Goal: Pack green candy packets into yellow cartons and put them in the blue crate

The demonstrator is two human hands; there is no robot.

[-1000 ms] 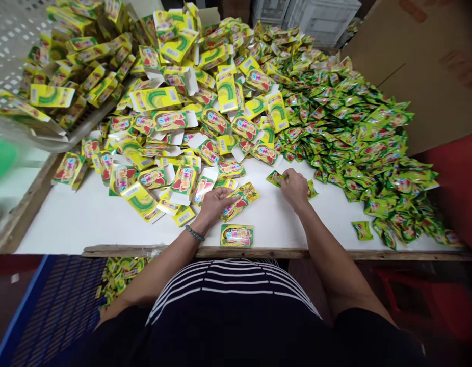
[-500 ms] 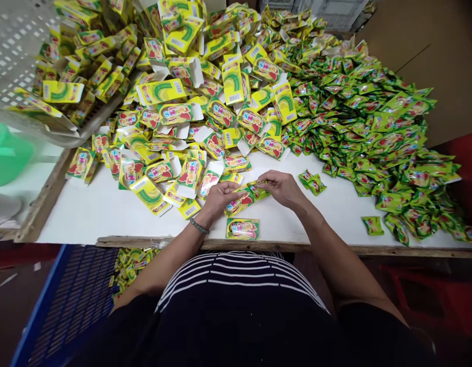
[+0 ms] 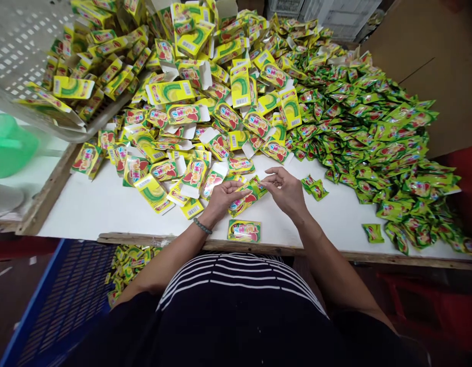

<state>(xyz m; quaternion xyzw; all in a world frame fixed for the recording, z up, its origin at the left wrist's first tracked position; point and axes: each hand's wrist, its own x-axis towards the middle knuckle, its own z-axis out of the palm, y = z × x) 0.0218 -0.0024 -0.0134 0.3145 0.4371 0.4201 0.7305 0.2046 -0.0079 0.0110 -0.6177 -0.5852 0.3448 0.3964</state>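
My left hand [image 3: 224, 198], with a beaded bracelet at its wrist, grips a yellow-green candy box [image 3: 240, 204] printed with fruit. At the box's right end a small green candy packet [image 3: 260, 186] shows, partly hidden. The thumb and index finger of my right hand [image 3: 285, 189] pinch at the edge of that packet, while the other fingers are loosely curled. Below the left hand another candy box [image 3: 244, 231] lies flat near the table's front edge. Two loose packets [image 3: 315, 187] rest just right of my right hand.
Many yellow boxes [image 3: 182, 114] with white flaps heap across the table's [image 3: 90, 209] left and middle. Green packets [image 3: 373, 132] pile up on the right. A white plastic basket [image 3: 68, 133] of boxes leans at the left. Below stands a blue crate [image 3: 68, 285] beside more packets.
My right hand has drawn slightly back to the right from the box's end, its fingers more raised. The left hand still holds the box. The whole view has shifted slightly.
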